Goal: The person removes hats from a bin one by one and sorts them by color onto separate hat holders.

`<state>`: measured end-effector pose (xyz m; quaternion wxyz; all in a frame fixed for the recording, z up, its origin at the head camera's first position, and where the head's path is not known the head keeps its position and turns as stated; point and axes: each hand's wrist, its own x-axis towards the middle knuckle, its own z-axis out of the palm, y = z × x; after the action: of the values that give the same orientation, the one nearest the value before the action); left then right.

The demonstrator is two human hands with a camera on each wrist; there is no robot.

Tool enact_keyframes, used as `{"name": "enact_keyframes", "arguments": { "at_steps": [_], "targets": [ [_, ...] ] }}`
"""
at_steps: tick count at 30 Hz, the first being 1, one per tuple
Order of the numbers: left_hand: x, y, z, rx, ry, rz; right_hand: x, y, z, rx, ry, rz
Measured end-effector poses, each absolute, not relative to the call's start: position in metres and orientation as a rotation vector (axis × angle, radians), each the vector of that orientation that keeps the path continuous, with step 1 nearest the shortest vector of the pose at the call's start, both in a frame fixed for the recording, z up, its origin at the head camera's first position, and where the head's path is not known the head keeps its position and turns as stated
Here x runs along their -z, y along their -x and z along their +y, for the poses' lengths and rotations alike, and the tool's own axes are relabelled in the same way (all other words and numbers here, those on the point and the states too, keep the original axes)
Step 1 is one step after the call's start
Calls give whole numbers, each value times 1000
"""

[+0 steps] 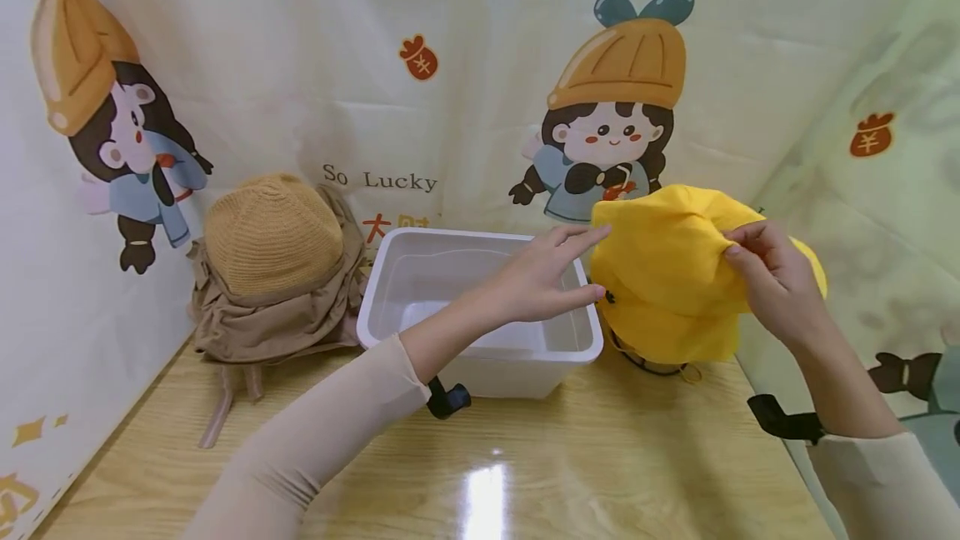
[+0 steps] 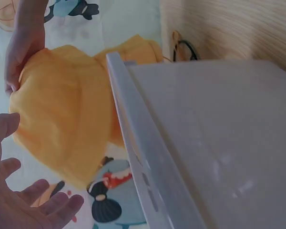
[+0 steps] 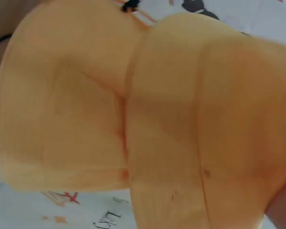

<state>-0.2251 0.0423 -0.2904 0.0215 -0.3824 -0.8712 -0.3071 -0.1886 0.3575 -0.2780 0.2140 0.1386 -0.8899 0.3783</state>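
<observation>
A yellow cloth hat (image 1: 667, 265) is at the right, beside a white plastic bin (image 1: 502, 377). With thumb and fingers, my right hand (image 1: 780, 286) pinches the crown of the hat; in the right wrist view, its yellow fabric (image 3: 167, 114) fills most of the picture. My left hand (image 1: 543, 277) reaches over the bin with fingers spread, its fingertips close to the hat's left side. Seen from the left wrist, that hand (image 2: 28, 191) holds nothing. Part of a black ring (image 1: 652, 367) shows under the hat, the rest being hidden.
At the left, a tan knitted hat (image 1: 273, 232) sits on top of brown cloth headwear (image 1: 277, 332) with hanging straps (image 1: 219, 407). These stand on a wooden table (image 1: 420, 473). A printed cloth backdrop (image 1: 480, 132) encloses the back and sides.
</observation>
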Motion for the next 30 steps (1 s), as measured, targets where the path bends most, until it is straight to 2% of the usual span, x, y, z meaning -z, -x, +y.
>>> {"name": "enact_keyframes", "arguments": {
  "at_steps": [4,6,14,18,25,30],
  "targets": [
    [292,224,55,955,1168,-2742,286,180,349,-986,-520,-2613],
    [293,224,61,940,1174,-2771,289,179,348,-922,-483,-2626],
    [300,234,78,807,1226,-2829,289,203,373,-872,18,-2512],
    [305,240,84,736,1260,-2847,297,216,385,-933,118,-2583],
    [321,245,99,637,1342,-2906,309,221,395,-1144,21,-2689],
    [326,246,116,660,1293,-2919,308,220,391,-1006,-165,-2720]
  ]
}}
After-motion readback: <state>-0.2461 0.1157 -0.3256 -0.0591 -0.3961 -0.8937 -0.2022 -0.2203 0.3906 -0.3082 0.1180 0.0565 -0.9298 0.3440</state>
